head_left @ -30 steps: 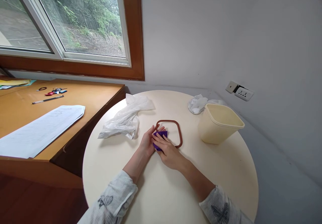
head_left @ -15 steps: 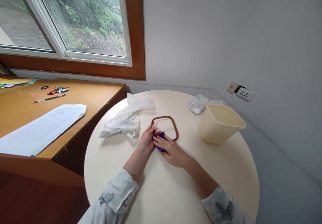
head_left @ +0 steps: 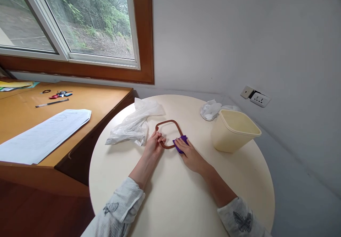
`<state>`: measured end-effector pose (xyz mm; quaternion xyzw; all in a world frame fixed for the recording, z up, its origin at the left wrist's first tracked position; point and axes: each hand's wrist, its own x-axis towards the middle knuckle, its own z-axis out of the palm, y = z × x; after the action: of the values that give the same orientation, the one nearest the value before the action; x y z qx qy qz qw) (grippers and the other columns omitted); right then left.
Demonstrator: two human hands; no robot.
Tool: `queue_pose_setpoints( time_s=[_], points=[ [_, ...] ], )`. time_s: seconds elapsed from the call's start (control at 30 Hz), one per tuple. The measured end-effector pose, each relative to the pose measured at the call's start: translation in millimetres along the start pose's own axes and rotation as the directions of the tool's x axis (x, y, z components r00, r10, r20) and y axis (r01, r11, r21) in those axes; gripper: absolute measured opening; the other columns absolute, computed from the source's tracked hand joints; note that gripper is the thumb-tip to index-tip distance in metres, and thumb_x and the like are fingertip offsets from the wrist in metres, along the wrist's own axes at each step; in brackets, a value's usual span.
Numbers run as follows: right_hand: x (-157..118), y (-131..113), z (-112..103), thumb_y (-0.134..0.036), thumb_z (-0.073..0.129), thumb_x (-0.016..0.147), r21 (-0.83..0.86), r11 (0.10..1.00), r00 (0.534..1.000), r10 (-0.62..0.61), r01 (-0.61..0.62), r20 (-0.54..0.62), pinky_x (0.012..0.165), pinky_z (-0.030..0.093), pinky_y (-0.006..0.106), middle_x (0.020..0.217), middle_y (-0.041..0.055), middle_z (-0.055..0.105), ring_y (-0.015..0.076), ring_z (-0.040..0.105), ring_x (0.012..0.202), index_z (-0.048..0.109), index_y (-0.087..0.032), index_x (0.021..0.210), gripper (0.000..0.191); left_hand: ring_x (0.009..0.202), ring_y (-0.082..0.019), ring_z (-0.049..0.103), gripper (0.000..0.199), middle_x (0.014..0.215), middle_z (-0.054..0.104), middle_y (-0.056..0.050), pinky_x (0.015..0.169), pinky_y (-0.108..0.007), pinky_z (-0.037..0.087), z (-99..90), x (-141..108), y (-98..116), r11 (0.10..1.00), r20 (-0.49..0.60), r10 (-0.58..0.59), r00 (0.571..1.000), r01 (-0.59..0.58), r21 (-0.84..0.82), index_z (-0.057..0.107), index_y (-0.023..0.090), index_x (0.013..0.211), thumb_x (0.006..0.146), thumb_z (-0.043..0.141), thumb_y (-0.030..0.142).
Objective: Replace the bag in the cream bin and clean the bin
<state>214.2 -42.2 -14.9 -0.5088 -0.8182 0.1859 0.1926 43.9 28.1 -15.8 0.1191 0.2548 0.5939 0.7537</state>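
A reddish-brown ring-shaped frame (head_left: 170, 121), squarish with rounded corners, is held at its left side by my left hand (head_left: 154, 143), whose fingers are closed round it. My right hand (head_left: 190, 155) presses a folded purple cloth (head_left: 183, 138) against the frame's lower right corner, covering that part. The fingers of my right hand lie over the cloth, close together. To the left of the frame lies a crumpled translucent plastic bag (head_left: 133, 123).
A cream plastic bin (head_left: 229, 137) stands at the right of the round white table (head_left: 170, 201). Behind it lies crumpled white plastic (head_left: 211, 109). On the wooden desk (head_left: 103, 93) at left are papers (head_left: 53, 134), a pen (head_left: 52, 103) and keys (head_left: 62, 93).
My right hand has slid the purple cloth rightward along the frame, from beside my left hand to the lower right corner. My left hand and the frame have shifted slightly left.
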Motion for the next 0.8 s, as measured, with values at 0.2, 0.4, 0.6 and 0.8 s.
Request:
queue_pose_setpoints(
  time_s=[0.2, 0.4, 0.6, 0.8],
  points=[
    [2.7, 11.7, 6.1, -0.010, 0.032, 0.083, -0.072, 0.989, 0.990, 0.129, -0.133, -0.062, 0.112, 0.012, 0.043, 0.146, 0.0113, 0.023, 0.0185, 0.017, 0.136, 0.030, -0.009, 0.138, 0.055, 0.034, -0.001, 0.029, 0.015, 0.053, 0.041, 0.007, 0.037, -0.013, 0.028, 0.1, -1.0, 2.2, 0.999, 0.016, -0.046, 0.999, 0.046, -0.011, 0.048, 0.015, 0.085, 0.087, 0.038, 0.003],
    [4.8, 18.1, 10.6, -0.014, 0.029, 0.086, -0.057, 0.987, 0.982, 0.142, -0.150, -0.126, 0.112, 0.015, 0.041, 0.146, 0.0122, 0.024, 0.0176, 0.019, 0.136, 0.030, -0.009, 0.138, 0.052, 0.033, 0.000, 0.025, 0.014, 0.053, 0.040, 0.006, 0.035, -0.012, 0.027, 0.1, -3.1, 3.6, 0.987, 0.064, -0.151, 0.986, 0.147, 0.059, 0.047, 0.014, 0.082, 0.087, 0.038, 0.004],
    [6.4, 25.5, 6.9, -0.016, 0.032, 0.086, 0.024, 0.965, 0.944, 0.260, -0.260, -0.202, 0.111, 0.016, 0.041, 0.145, 0.0122, 0.027, 0.0189, 0.023, 0.135, 0.033, -0.011, 0.137, 0.051, 0.036, -0.001, 0.027, 0.011, 0.054, 0.039, 0.006, 0.035, -0.012, 0.024, 3.8, -12.7, -1.2, 0.939, 0.143, -0.317, 0.937, 0.289, 0.187, 0.052, 0.013, 0.089, 0.084, 0.045, 0.006],
    [8.4, 26.5, 6.3, -0.017, 0.035, 0.086, 0.120, 0.949, 0.914, 0.313, -0.291, -0.257, 0.111, 0.016, 0.044, 0.143, 0.0125, 0.031, 0.0213, 0.026, 0.134, 0.038, -0.011, 0.134, 0.049, 0.038, -0.001, 0.027, 0.008, 0.053, 0.035, 0.007, 0.035, -0.011, 0.023, 3.8, -14.9, -2.8, 0.912, 0.193, -0.374, 0.907, 0.322, 0.255, 0.052, 0.013, 0.088, 0.082, 0.051, 0.009]
  ],
)
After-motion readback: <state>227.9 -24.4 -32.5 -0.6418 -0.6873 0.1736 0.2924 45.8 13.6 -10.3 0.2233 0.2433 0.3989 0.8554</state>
